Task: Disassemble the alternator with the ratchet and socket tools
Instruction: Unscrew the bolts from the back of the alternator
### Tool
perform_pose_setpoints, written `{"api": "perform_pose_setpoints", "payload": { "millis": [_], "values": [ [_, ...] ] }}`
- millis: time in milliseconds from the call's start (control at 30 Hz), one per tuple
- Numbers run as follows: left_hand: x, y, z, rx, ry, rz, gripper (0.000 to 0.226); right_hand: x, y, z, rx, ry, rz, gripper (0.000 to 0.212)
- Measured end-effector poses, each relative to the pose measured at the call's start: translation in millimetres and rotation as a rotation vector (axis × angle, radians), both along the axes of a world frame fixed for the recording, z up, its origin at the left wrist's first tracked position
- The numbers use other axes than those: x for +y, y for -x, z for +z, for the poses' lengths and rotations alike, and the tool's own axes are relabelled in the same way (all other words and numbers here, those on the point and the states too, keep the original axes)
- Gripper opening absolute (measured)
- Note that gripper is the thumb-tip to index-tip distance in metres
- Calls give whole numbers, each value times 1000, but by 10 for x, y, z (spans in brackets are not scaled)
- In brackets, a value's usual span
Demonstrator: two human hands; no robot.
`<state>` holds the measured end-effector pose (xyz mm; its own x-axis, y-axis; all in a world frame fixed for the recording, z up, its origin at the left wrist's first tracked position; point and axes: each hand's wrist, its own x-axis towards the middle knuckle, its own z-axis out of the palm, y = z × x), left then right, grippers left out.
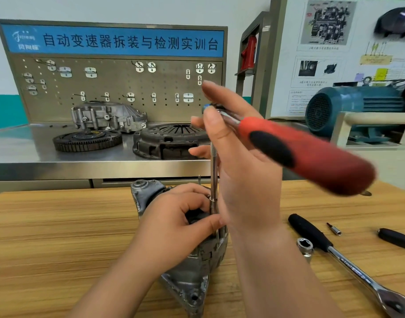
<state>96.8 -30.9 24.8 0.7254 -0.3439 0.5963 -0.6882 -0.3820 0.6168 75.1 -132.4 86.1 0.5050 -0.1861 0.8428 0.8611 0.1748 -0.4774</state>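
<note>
- The alternator (197, 265) stands on end on the wooden table (59, 226), low in the head view between the two forearms, with a mounting lug pointing toward the viewer.
- Its cast metal housing and the laminated steel band round its middle suggest it is heavy, rigid and not fragile. The weight helps it sit, but on so narrow an end it could tip or twist under a sideways pull.
- The left hand (174, 223) steadies it. That grip is closed over the upper end of the housing, fingers curled round it and the thumb pressing beside the foot of the tool.
- The best hold is probably there or round the ribbed middle, where bare metal gives purchase. The lugs and edges look sharp and the surface may be oily, so a firm downward press seems wise.
- The right hand (240, 161) holds the ratchet (300, 152) at its head, thumb over the top and fingers partly straight behind it. The red-and-black handle sticks out to the right, blurred.
- From the head a slim extension bar (213, 175) drops straight down to the alternator's top. The fastener itself is hidden by the left hand's fingers.
- The bar is long and thin, so it will likely wobble off the bolt unless held upright.
- A second ratchet (343, 258), a loose socket (305, 246) and a small bit (334, 229) lie on the table to the right, apart from the alternator.
</note>
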Motion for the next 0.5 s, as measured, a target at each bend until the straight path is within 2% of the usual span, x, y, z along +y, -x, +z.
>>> {"api": "perform_pose_setpoints", "payload": {
  "millis": [100, 300, 400, 500],
  "values": [
    [-1, 11, 8, -28, -11, 30, 45, 27, 11, 5, 64, -29, 88, 25],
    [32, 43, 27, 6, 7, -43, 39, -21, -8, 2, 195, -169, 295, 30],
    [37, 41, 42, 35, 5, -65, 39, -15, -5, 0, 234, -158, 304, 31],
    [27, 38, 42, 47, -7, -36, 28, -9, -3, 3, 170, -116, 237, 20]
  ]
}}
